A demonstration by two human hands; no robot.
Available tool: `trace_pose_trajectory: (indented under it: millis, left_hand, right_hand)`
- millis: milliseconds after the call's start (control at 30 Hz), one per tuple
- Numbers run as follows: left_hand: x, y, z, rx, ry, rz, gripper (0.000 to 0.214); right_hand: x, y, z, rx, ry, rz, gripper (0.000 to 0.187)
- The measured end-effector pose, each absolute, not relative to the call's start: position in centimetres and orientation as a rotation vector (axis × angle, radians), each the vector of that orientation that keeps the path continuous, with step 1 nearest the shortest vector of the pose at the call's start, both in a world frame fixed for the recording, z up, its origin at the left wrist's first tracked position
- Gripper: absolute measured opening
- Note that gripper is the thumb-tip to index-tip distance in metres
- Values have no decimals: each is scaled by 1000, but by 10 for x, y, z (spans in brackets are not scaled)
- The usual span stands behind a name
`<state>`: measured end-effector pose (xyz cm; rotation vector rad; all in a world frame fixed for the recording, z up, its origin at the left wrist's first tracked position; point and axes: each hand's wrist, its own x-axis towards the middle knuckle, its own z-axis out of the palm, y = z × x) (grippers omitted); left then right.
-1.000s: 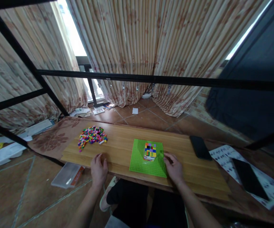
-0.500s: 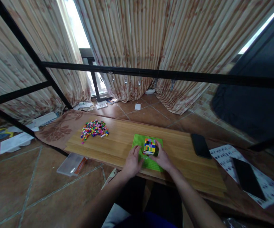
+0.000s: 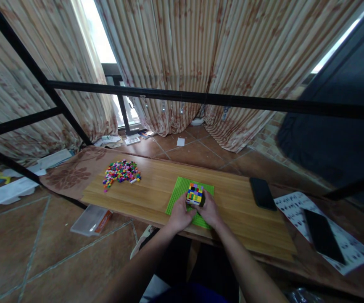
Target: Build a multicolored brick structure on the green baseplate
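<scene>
A small multicoloured block of bricks stands on a green baseplate on the wooden board. My left hand grips the block from its left side. From the right, my right hand closes its fingers round the same block. A loose pile of coloured bricks lies further left on the board.
A black phone lies on the board to the right, another dark device on a printed sheet beyond it. A black metal frame bar crosses the view. A clear plastic box sits on the tiled floor below left.
Both hands moved in from the board's front edge to the block and closed on its two sides; the view shifted slightly.
</scene>
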<state>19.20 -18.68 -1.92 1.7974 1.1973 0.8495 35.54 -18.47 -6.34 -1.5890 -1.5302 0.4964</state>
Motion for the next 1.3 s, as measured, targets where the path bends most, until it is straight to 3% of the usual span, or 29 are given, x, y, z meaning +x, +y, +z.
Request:
trace_pose_trajectory:
  millis: [233, 800, 1200, 1300]
  left_hand:
    - [195, -185, -28, 1816, 1216, 909, 56]
    - [180, -183, -37, 1926, 1223, 810, 66]
    - [182, -175, -36, 1908, 1286, 733, 61]
    - [181, -174, -36, 1913, 1268, 733, 60]
  right_hand:
    - [353, -182, -70, -1623, -1525, 453, 73]
    - [354, -182, -62, -1682, -1568, 555, 94]
    - [360, -181, -61, -1683, -1578, 572, 95]
    - [363, -179, -58, -1630, -1583, 623, 86]
